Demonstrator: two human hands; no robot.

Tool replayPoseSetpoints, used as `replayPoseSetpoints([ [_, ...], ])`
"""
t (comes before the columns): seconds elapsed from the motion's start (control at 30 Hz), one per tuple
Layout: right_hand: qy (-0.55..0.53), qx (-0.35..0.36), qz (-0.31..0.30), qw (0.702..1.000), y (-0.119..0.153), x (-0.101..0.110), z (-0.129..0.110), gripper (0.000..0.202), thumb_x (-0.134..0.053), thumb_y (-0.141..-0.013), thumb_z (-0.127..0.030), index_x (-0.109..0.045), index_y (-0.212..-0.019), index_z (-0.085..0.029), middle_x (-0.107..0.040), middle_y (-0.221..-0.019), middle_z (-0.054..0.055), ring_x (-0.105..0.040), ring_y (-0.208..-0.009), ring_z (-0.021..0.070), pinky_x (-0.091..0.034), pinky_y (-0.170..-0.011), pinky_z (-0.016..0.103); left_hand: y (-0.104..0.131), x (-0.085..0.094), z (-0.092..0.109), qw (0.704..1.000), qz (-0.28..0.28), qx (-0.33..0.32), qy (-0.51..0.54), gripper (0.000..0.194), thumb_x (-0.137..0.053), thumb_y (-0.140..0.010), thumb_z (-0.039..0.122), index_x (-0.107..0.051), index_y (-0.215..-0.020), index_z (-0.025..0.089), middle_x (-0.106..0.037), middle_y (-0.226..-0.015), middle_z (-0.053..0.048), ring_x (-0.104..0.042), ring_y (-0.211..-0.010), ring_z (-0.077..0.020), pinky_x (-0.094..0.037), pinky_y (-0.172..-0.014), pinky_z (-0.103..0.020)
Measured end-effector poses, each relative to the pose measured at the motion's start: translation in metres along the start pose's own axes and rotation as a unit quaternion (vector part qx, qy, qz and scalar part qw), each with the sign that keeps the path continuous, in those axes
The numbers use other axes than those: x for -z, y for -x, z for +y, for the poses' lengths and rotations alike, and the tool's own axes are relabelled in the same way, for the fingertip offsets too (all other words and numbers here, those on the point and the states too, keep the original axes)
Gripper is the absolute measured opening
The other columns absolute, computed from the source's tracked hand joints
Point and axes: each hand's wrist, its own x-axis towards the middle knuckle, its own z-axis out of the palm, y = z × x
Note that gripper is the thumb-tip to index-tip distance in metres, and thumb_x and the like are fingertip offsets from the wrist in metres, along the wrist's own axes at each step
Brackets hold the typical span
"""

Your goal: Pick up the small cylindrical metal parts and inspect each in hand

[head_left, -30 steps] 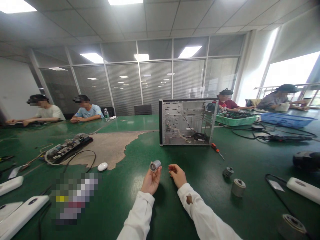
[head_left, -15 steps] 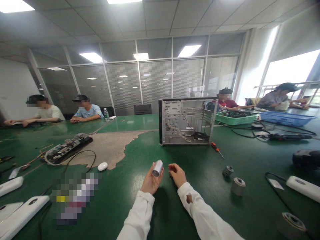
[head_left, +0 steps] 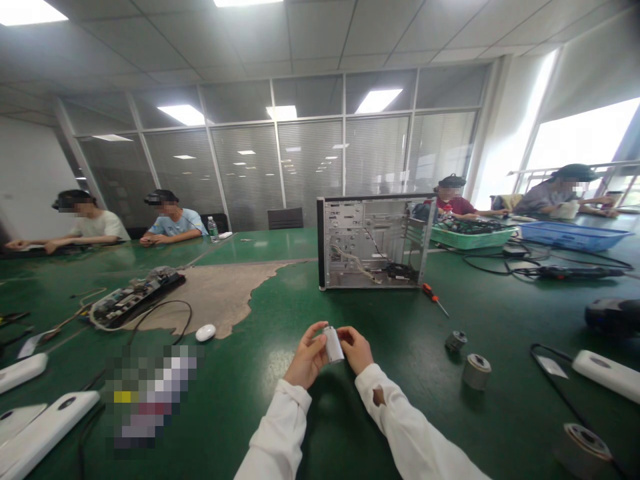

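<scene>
Over the green desk (head_left: 280,300), the metal cylinder (head_left: 334,345) stands near-upright, top leaning left, pinched in the left hand (head_left: 306,358), the half-curled right hand (head_left: 357,351) close on its right, contact unclear

1. Green table (head_left: 240,373), with a ragged beige patch (head_left: 225,287) left of centre.
2. Far middle: open computer case (head_left: 350,217); screwdriver (head_left: 430,294) near its right corner.
3. Far right: green basket (head_left: 470,241), blue basket (head_left: 575,241).
4. Right: metal cylinder (head_left: 477,373), white casing (head_left: 607,377).
5. Left: circuit board assembly (head_left: 135,300), white oval object (head_left: 205,333).
</scene>
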Motion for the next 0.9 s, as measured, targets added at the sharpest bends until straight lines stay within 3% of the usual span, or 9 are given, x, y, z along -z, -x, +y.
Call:
replayPoseSetpoints([
  [0.2, -0.011, -0.012, 0.009, 1.0, 0.0, 0.002, -0.004, 0.022, -0.045, -0.055, -0.017, -0.059, -0.073, -0.018, -0.063, -0.071, 0.003, -0.058, -0.068, 0.0182, -0.044, -0.067, 0.03, -0.003, -0.005, -0.003, 0.993, 0.016, -0.065, -0.098, 0.037, -0.066, -0.062, 0.022, -0.052, -0.096, 0.018, -0.059, -0.081, -0.003, -0.058, -0.07, -0.0138, -0.047, -0.064, -0.028],
  [0.33, -0.017, -0.015, 0.013, 1.0, -0.002, 0.003, -0.002, 0.022, -0.046, -0.054, -0.016, -0.059, -0.072, -0.019, -0.064, -0.072, 0.003, -0.059, -0.07, 0.0184, -0.045, -0.068, 0.03, -0.006, -0.005, -0.005, 0.964, 0.05, -0.136, -0.222, 0.036, -0.066, -0.06, 0.021, -0.054, -0.094, 0.017, -0.06, -0.086, -0.005, -0.057, -0.08, -0.0157, -0.046, -0.072, -0.029],
  [0.57, -0.03, -0.027, 0.009, 0.999, -0.004, 0.0, 0.007, 0.025, -0.044, -0.054, -0.017, -0.058, -0.075, -0.019, -0.065, -0.073, 0.003, -0.06, -0.07, 0.0186, -0.047, -0.061, 0.029, -0.001, -0.004, -0.008, 0.867, 0.044, -0.228, -0.441, 0.029, -0.056, -0.069, 0.021, -0.055, -0.098, 0.02, -0.055, -0.095, -0.006, -0.055, -0.087, -0.0156, -0.048, -0.074, -0.029],
  [0.8, -0.032, -0.033, 0.007, 0.999, -0.005, 0.001, 0.007, 0.026, -0.045, -0.054, -0.016, -0.058, -0.076, -0.019, -0.065, -0.075, 0.003, -0.06, -0.07, 0.0183, -0.047, -0.059, 0.028, -0.001, 0.0, -0.008, 0.718, 0.063, -0.3, -0.624, 0.028, -0.053, -0.071, 0.019, -0.056, -0.099, 0.025, -0.053, -0.093, -0.003, -0.052, -0.087, -0.016, -0.045, -0.078, -0.032],
  [0.9, -0.031, -0.033, 0.007, 0.999, -0.004, 0.001, 0.005, 0.026, -0.045, -0.054, -0.016, -0.058, -0.076, -0.019, -0.065, -0.075, 0.003, -0.059, -0.07, 0.0181, -0.046, -0.059, 0.027, 0.001, -0.001, -0.007, 0.704, 0.06, -0.315, -0.634, 0.027, -0.053, -0.072, 0.021, -0.057, -0.098, 0.027, -0.054, -0.093, -0.004, -0.051, -0.088, -0.0173, -0.043, -0.08, -0.033],
])
